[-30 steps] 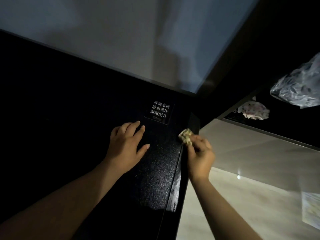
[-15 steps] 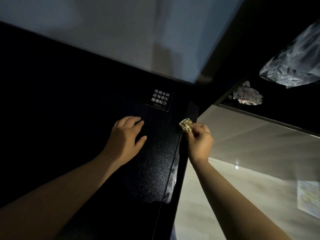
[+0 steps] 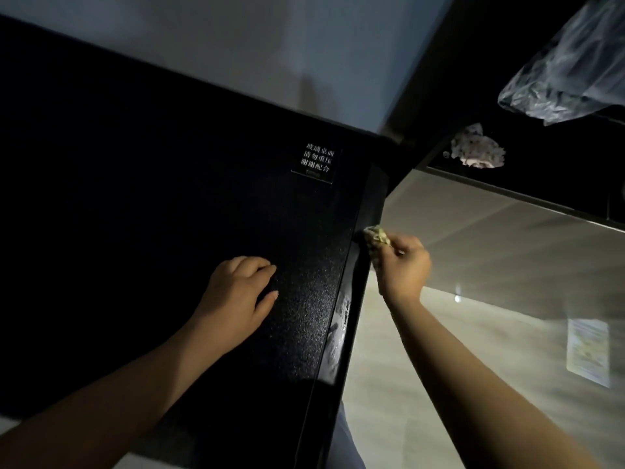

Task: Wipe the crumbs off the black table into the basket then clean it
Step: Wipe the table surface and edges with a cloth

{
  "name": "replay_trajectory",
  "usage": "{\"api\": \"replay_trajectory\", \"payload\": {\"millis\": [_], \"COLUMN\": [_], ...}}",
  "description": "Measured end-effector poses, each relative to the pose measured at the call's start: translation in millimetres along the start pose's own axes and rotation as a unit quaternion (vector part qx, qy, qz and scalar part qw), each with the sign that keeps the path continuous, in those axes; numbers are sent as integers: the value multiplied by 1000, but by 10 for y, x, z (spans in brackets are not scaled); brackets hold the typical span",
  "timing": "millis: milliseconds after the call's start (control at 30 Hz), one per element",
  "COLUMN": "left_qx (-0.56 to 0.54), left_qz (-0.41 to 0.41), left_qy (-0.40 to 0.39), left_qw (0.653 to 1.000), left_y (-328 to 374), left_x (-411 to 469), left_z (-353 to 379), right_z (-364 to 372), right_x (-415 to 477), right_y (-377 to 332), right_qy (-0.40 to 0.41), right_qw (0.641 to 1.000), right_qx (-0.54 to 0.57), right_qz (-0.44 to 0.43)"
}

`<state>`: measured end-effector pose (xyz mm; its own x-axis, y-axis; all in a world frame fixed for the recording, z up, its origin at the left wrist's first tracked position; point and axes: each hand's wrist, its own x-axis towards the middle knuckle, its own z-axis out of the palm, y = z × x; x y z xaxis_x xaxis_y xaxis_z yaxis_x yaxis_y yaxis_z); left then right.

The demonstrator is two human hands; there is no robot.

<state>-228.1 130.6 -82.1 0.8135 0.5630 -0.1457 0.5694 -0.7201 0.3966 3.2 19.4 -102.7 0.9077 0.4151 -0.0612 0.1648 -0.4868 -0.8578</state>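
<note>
The black table (image 3: 169,198) fills the left and middle of the view, its top speckled and dark. My left hand (image 3: 236,296) rests flat on the tabletop near the right edge, fingers relaxed. My right hand (image 3: 402,269) grips a small crumpled cloth (image 3: 376,236) and presses it against the table's right side edge. No crumbs show on the dark surface. A clear plastic bag (image 3: 568,72), seemingly the liner of a basket, hangs at the upper right.
A small sign with white lettering (image 3: 316,162) sits on the table near its far right corner. A crumpled patterned rag (image 3: 478,152) lies on a dark ledge at the right. Pale tiled floor (image 3: 490,299) lies beyond the table edge.
My right hand has slid the cloth a little nearer along the table's side edge. The left hand has stayed in place on the tabletop.
</note>
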Motion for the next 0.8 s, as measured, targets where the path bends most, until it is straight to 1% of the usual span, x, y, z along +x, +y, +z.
{"api": "replay_trajectory", "payload": {"millis": [67, 233, 367, 433, 467, 533, 567, 633, 700, 800], "left_qx": [16, 36, 49, 57, 58, 61, 63, 67, 73, 89], "left_qz": [0, 15, 27, 29, 28, 28, 32, 39, 43, 47], "left_qy": [-2, -31, -18, -15, -19, -28, -32, -37, -47, -67], "left_qw": [1000, 999, 998, 998, 998, 997, 997, 996, 995, 993], "left_y": [-14, -121, -162, -154, -144, -141, -146, -169, -187, -207], "left_x": [-21, -122, -199, -212, -214, -214, -215, -223, -239, -241], "left_z": [-2, 78, 97, 105, 110, 123, 130, 139, 147, 153], "right_z": [97, 154, 65, -23, -78, -143, -139, -38, 91, 161], "right_x": [-138, -914, -1401, -1407, -1347, -1122, -1018, -1000, -1230, -1747], "right_y": [33, 221, 253, 203, 163, 80, 63, 89, 176, 333], "right_qy": [-25, -36, -78, -94, -79, -15, 12, 34, 30, -19], "right_qw": [1000, 999, 997, 995, 997, 999, 999, 999, 999, 994], "right_qx": [-8, -16, 2, 6, 5, -7, -17, -25, -31, -80], "right_qz": [2, -24, -11, -13, -22, -49, -46, -14, 0, -68]}}
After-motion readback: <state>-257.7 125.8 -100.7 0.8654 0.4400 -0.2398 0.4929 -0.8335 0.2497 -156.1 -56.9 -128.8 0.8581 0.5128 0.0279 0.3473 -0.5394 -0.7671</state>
